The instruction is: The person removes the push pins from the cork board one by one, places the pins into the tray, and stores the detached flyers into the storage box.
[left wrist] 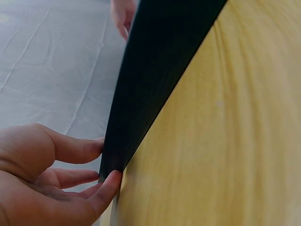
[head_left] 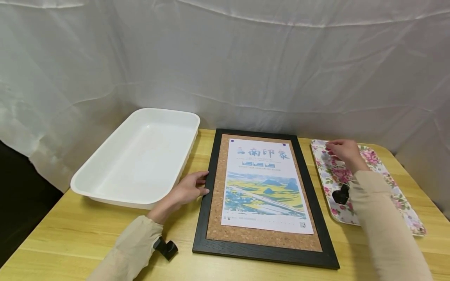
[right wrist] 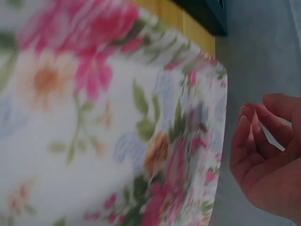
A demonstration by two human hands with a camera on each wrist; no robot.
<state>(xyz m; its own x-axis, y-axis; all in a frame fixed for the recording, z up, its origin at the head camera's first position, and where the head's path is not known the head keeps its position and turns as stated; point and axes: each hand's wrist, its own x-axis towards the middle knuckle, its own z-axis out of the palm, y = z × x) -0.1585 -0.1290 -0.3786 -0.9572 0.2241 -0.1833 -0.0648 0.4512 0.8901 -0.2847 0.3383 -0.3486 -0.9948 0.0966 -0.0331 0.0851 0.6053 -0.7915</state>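
Head view first: the left hand point(head_left: 186, 191) rests at the left edge of the black-framed cork board point(head_left: 261, 195), which lies flat mid-bench on the pale wooden bench point(head_left: 88, 230) with a printed landscape poster point(head_left: 265, 183) on it. From the left wrist, the fingers point(left wrist: 77, 150) are relaxed and lightly spread, fingertips touching the frame's dark side, not wrapped round it. Over on the right, the right hand point(head_left: 342, 153) hovers above the far end of the floral-patterned rectangular tray point(head_left: 332, 183); the right wrist shows its fingers point(right wrist: 254, 136) curled inward, perhaps pinching something small and pale, though I cannot tell what.

Risk, as I judge it: the poster looks loose, so a nudge to the frame could slide it askew. The white plastic rectangular tub point(head_left: 140, 156) sits just beside the left hand, tight room there. The board's near edge has open bench in front; the floral tray sits close to the bench's right edge.
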